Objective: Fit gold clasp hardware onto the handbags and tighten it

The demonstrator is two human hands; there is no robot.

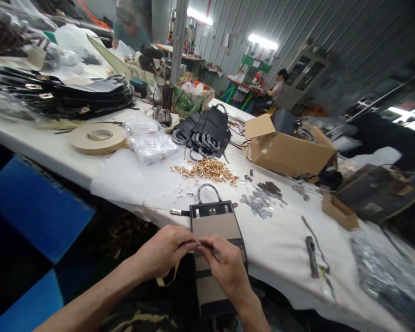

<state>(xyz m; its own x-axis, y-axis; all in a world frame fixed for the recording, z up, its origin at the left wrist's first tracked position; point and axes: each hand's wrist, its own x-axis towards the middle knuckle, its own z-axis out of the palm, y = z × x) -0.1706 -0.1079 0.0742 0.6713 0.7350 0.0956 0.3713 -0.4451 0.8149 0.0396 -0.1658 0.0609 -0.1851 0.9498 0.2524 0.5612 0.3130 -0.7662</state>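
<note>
My left hand (166, 251) and my right hand (224, 263) meet fingertip to fingertip above a brown and black striped bag panel (214, 226). Both are closed in a pinch; whatever sits between the fingertips is too small to make out. Below my left palm hangs a thin yellowish strip (170, 279), and I cannot tell whether the fingers hold it. The panel lies partly on the table and reaches over its edge towards me. It has a dark top band with metal fittings (212, 211), a curved handle (209, 186) and a side strap with a metal end (177, 212).
Gold-coloured metal pieces (210, 170) and silver ones (257, 201) lie in piles beyond the panel. Black handled pieces (207, 129), a tape roll (98, 137) and a cardboard box (290, 150) stand farther back. A dark tool (311, 256) lies right. Two people sit in the background.
</note>
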